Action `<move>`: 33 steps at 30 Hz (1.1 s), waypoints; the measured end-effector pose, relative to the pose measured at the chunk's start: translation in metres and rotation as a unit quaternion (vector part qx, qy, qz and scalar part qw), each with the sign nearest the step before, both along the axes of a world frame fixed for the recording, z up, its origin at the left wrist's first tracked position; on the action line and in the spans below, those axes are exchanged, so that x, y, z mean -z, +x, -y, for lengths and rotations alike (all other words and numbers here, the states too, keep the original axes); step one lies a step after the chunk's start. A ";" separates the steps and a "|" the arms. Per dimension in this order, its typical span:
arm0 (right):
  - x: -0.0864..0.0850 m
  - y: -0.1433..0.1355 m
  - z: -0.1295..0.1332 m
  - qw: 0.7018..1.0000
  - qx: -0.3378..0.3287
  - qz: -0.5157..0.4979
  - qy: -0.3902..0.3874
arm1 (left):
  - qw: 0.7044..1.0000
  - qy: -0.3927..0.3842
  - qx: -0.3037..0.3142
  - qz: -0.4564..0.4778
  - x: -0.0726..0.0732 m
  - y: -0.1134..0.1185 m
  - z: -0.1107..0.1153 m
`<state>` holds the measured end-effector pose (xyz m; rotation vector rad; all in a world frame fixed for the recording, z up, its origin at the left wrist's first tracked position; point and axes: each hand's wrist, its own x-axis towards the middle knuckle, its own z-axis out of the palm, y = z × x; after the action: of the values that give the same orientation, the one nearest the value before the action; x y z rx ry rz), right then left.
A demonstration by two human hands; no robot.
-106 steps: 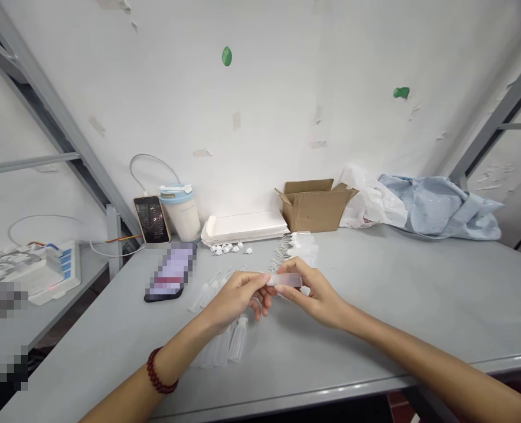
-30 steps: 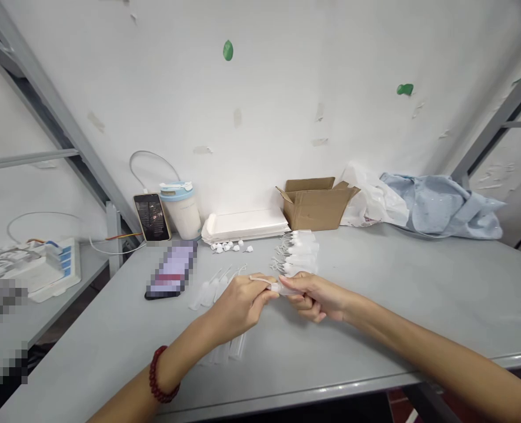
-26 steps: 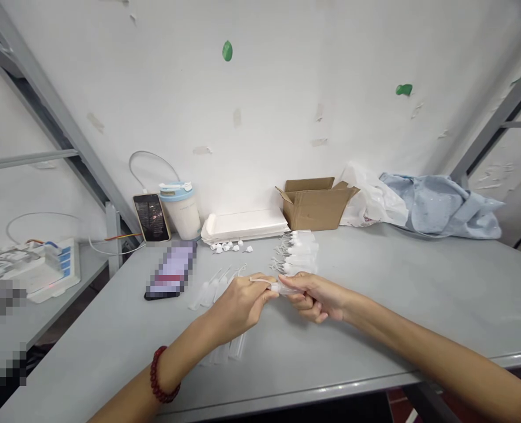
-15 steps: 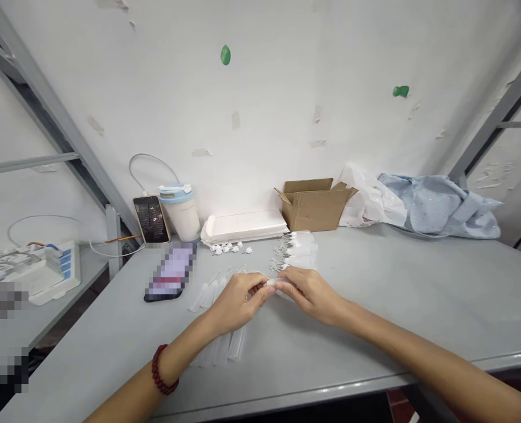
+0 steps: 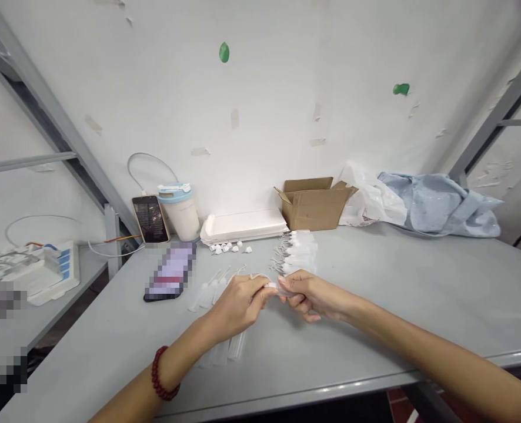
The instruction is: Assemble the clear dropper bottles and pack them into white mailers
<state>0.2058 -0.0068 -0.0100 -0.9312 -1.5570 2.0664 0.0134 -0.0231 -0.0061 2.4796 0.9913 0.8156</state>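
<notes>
My left hand [image 5: 237, 302] is closed in a pinch on the white cap [image 5: 270, 285] of a small clear plastic tube. A thin pale cord or tip curves up from the cap over the fingers. From the other side, my right hand [image 5: 320, 296] grips the tube [image 5: 283, 291], thumb and forefinger pressed together. Both hands meet above the table, hiding much of the tube. Just behind them lie several capped tubes [image 5: 302, 258] in a row, thin tips toward the left. More capped tubes [image 5: 210, 291] rest left of my left hand, and uncapped clear tubes [image 5: 237, 346] lie partly under my left forearm.
Small white caps [image 5: 229, 249] lie loose before a white stack of trays [image 5: 247, 225]. Behind stand an open cardboard box [image 5: 316, 208], a white plastic bag [image 5: 370, 202] and a blue cloth [image 5: 441, 205]. A cup [image 5: 181, 214] and two phones [image 5: 150, 218] are at left.
My right hand has turned and shifted slightly, its lower fingers now curled beneath the tube. My left hand keeps its pinch on the cap, a little lower.
</notes>
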 end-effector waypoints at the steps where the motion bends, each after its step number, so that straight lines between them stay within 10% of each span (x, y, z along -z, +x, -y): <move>1: 0.000 -0.001 0.000 1.000 0.004 0.000 0.003 | 1.000 0.005 -0.004 0.001 -0.001 0.000 -0.001; 6: 0.002 -0.003 -0.004 0.969 0.091 0.083 0.215 | 0.998 -0.028 -0.050 0.004 -0.005 -0.010 -0.017; 10: 0.006 0.002 -0.013 0.806 0.186 0.261 0.498 | 0.986 -0.002 -0.167 -0.009 -0.001 -0.036 -0.044; 13: 0.011 0.005 -0.017 0.696 0.198 0.387 0.571 | 0.978 0.047 -0.195 -0.057 0.010 -0.056 -0.065; 19: 0.017 0.001 -0.013 0.586 0.174 0.494 0.618 | 0.969 0.044 -0.195 -0.148 0.031 -0.066 -0.087; 25: 0.017 -0.007 -0.002 0.568 0.172 0.444 0.671 | 0.967 0.004 -0.187 -0.175 0.033 -0.060 -0.086; 33: 0.006 -0.023 0.036 0.714 -0.110 0.237 0.649 | 0.968 0.023 -0.168 -0.183 0.033 -0.058 -0.083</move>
<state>0.1825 -0.0432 -0.0160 -0.6498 -2.7638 0.3136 -0.0448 0.0600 -0.0389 2.5947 1.5679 0.4776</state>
